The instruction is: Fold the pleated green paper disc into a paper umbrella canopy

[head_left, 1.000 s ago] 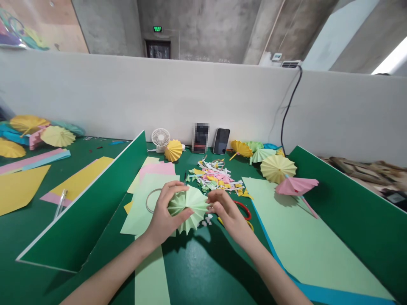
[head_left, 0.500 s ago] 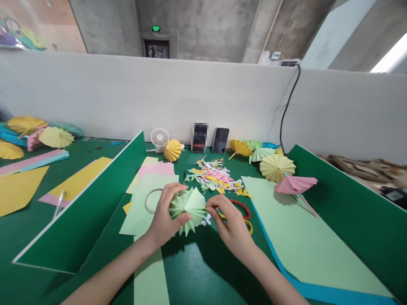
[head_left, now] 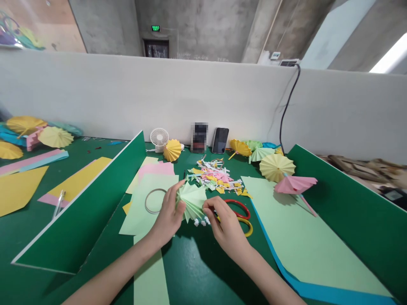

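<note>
A light green pleated paper fan (head_left: 193, 200) is held just above the green table (head_left: 197, 262). My left hand (head_left: 167, 218) grips its left side, thumb in front and fingers behind. My right hand (head_left: 224, 222) pinches its right edge between thumb and fingers. The pleats are drawn partly together into a narrow wedge. Small white paper bits lie on the table below the fan.
Light green sheets (head_left: 305, 237) lie right and left, with a tape ring (head_left: 154, 200) on the left one. Red and yellow scissors handles (head_left: 243, 214), a scrap pile (head_left: 216, 177), finished paper umbrellas (head_left: 278, 167), a small fan (head_left: 160, 138), a phone (head_left: 221, 140) and green dividers (head_left: 85, 212) surround the spot.
The fan was spread into a wide disc; my hands have squeezed its pleats closer, so it is now narrower and tilted up. My right hand moved slightly left.
</note>
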Demonstrator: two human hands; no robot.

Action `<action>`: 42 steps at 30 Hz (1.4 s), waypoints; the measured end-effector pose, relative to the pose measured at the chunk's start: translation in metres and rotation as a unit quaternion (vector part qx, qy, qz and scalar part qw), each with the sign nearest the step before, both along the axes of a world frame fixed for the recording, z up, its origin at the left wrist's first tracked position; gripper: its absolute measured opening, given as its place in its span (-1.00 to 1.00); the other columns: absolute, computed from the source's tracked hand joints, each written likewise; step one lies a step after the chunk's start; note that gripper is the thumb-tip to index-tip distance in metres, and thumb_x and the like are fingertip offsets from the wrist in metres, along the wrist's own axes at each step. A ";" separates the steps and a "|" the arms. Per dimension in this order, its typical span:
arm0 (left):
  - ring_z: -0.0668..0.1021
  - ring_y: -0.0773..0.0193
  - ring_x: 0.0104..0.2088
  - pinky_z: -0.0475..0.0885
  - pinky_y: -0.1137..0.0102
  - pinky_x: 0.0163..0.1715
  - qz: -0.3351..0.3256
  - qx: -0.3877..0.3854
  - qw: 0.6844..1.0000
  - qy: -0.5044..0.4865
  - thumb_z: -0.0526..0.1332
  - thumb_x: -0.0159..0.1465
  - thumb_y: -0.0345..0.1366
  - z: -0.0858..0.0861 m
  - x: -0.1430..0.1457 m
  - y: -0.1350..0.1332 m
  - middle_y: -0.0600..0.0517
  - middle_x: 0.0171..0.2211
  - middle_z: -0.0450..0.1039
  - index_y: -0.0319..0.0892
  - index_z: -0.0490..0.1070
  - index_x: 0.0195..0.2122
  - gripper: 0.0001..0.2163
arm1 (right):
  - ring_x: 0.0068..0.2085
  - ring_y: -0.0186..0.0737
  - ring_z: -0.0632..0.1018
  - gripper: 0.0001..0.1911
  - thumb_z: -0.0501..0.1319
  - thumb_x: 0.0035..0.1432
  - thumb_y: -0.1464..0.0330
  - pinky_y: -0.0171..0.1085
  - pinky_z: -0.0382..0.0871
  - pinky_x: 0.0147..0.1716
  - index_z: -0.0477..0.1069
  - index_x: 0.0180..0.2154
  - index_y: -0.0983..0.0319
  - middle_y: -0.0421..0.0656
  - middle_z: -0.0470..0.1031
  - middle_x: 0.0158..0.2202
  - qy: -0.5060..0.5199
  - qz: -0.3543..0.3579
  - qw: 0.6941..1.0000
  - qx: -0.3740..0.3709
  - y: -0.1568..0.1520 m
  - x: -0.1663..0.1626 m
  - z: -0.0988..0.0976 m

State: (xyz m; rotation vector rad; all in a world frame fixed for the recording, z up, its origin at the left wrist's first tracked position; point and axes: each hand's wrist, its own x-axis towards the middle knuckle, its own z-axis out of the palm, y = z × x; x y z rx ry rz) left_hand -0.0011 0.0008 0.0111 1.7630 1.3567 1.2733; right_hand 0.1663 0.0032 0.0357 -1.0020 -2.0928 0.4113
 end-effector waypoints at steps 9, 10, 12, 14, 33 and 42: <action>0.41 0.13 -0.07 0.33 0.29 -0.12 -0.005 -0.080 0.988 -0.134 0.13 0.13 -0.07 0.007 0.004 -0.005 -0.08 -0.03 0.30 -0.12 0.18 -0.03 -0.59 | -0.39 -0.25 0.40 -0.88 -0.01 0.17 0.43 -0.29 0.31 -0.41 0.27 -0.38 0.21 -0.12 0.37 -0.41 0.002 0.042 0.999 -0.030 -0.008 -0.006 0.000; 0.42 0.15 -0.09 0.34 0.30 -0.13 -0.002 -0.083 0.987 -0.139 0.13 0.14 -0.10 0.009 0.004 -0.006 -0.06 -0.05 0.32 -0.12 0.19 -0.04 -0.61 | -0.40 -0.26 0.40 -0.89 0.00 0.17 0.42 -0.29 0.32 -0.41 0.27 -0.38 0.21 -0.14 0.38 -0.42 0.013 0.034 0.999 -0.039 -0.007 -0.006 0.000; 0.43 0.17 -0.12 0.35 0.30 -0.14 0.000 -0.079 0.987 -0.139 0.13 0.14 -0.13 0.010 0.004 -0.006 -0.04 -0.08 0.33 -0.11 0.19 -0.04 -0.62 | -0.42 -0.27 0.41 -0.93 0.03 0.16 0.39 -0.30 0.33 -0.43 0.27 -0.34 0.20 -0.16 0.39 -0.44 0.051 0.001 0.997 -0.061 -0.006 -0.004 0.000; 0.43 0.16 -0.12 0.36 0.30 -0.15 0.000 -0.069 0.989 -0.134 0.15 0.13 -0.14 0.009 0.004 -0.006 -0.04 -0.07 0.31 -0.10 0.19 -0.03 -0.61 | -0.42 -0.27 0.44 -0.92 0.09 0.12 0.36 -0.30 0.35 -0.42 0.28 -0.28 0.20 -0.16 0.41 -0.42 0.085 -0.021 0.993 -0.083 -0.004 -0.003 0.000; 0.26 0.16 0.08 0.12 0.20 0.08 -0.009 -0.038 0.995 -0.097 -0.11 0.24 0.01 0.008 0.008 -0.009 -0.07 0.01 0.27 -0.12 0.24 -0.07 -0.60 | -0.41 -0.27 0.43 -0.89 0.11 0.10 0.46 -0.30 0.35 -0.47 0.40 -0.39 0.20 -0.15 0.36 -0.44 0.101 -0.057 0.992 0.048 -0.010 -0.006 -0.002; 0.30 0.08 0.05 0.17 0.20 0.04 -0.034 -0.058 0.989 -0.134 -0.13 0.21 0.07 0.005 0.006 -0.008 -0.08 0.00 0.28 -0.13 0.24 -0.04 -0.53 | -0.38 -0.29 0.40 -0.86 0.10 0.09 0.54 -0.30 0.36 -0.44 0.36 -0.34 0.22 -0.13 0.31 -0.39 0.063 -0.033 0.988 0.136 -0.010 -0.005 -0.003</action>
